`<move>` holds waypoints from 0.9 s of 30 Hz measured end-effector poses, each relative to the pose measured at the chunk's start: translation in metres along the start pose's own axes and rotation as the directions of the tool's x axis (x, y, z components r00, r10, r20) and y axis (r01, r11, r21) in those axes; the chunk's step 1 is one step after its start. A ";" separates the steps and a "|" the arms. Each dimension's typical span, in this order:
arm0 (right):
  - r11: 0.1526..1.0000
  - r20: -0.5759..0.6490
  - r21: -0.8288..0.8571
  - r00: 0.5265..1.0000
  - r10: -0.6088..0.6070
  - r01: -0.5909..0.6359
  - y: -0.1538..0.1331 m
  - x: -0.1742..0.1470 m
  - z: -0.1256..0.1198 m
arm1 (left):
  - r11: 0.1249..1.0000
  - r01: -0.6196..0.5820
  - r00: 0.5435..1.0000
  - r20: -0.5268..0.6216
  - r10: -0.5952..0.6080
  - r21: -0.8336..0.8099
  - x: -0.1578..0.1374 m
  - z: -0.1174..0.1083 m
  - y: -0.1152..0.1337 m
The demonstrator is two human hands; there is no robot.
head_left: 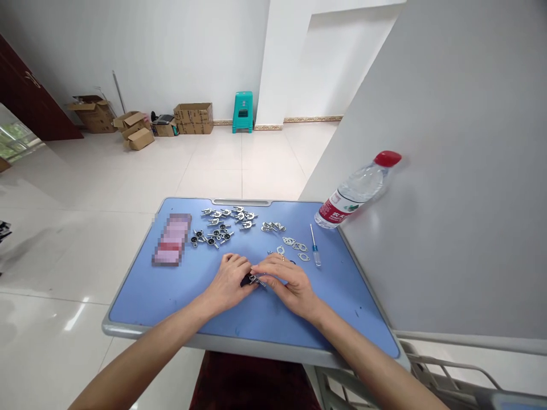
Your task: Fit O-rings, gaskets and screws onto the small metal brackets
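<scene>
Near the front middle of the blue table (179, 302), my left hand (231, 281) is closed round a small dark and silver metal part (253, 279). From the other side, my right hand (291, 282) pinches the same part with thumb and fingers. Much of that part is hidden by my fingers. Just beyond my right hand lie several flat oval gaskets (302, 247) with holes. Round black-centred metal fittings (211, 242) sit beyond my left hand. Behind them are several forked silver brackets (239, 215), and bent metal pieces (273, 226) lie to their right.
A screwdriver (315, 253) with a clear blue handle lies to the right. A red-capped water bottle (350, 196) stands at the back right by the grey panel (461, 199). A blurred pinkish item (173, 239) lies left. Cardboard boxes (193, 119) and a teal stool (243, 113) stand along the wall.
</scene>
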State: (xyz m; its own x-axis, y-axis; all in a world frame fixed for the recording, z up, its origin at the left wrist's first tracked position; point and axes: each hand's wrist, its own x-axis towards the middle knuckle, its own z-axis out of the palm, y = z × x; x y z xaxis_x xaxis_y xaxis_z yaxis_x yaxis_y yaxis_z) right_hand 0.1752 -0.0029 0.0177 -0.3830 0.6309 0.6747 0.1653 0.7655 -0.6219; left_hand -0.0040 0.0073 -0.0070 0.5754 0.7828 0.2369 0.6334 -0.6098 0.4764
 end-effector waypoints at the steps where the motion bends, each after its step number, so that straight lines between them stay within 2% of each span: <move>1: 1.000 -0.003 -0.012 1.000 0.000 0.000 0.000 0.000 0.000 | 1.000 0.000 1.000 0.002 0.000 0.000 0.000 0.000 0.000; 6: 0.996 -0.010 -0.086 1.000 -0.001 0.000 -0.003 0.002 0.002 | 1.000 0.004 1.000 -0.002 -0.004 0.012 0.000 0.000 0.002; 12: 0.989 -0.084 -0.111 0.993 0.087 -0.096 -0.002 -0.001 0.004 | 1.000 -0.006 1.000 -0.006 0.006 0.022 0.000 0.000 0.003; 20: 0.977 -0.160 -0.134 0.977 0.142 -0.164 -0.001 -0.005 0.010 | 1.000 -0.001 1.000 -0.010 0.001 -0.002 0.001 -0.002 0.005; 23: 0.984 -0.145 -0.156 0.987 0.067 -0.090 0.001 -0.005 0.010 | 1.000 -0.007 1.000 -0.013 0.007 0.007 0.002 -0.002 0.004; 27: 0.969 -0.044 -0.222 0.992 -0.121 0.109 0.001 -0.003 0.009 | 1.000 0.003 1.000 -0.022 -0.003 0.024 0.002 0.000 0.003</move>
State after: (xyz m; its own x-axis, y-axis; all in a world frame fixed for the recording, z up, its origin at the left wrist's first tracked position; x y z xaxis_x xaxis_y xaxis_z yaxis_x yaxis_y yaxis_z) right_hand 0.1684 -0.0048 0.0111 -0.3599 0.5383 0.7621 0.3207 0.8384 -0.4408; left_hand -0.0012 0.0066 -0.0048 0.5619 0.7871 0.2545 0.6474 -0.6099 0.4570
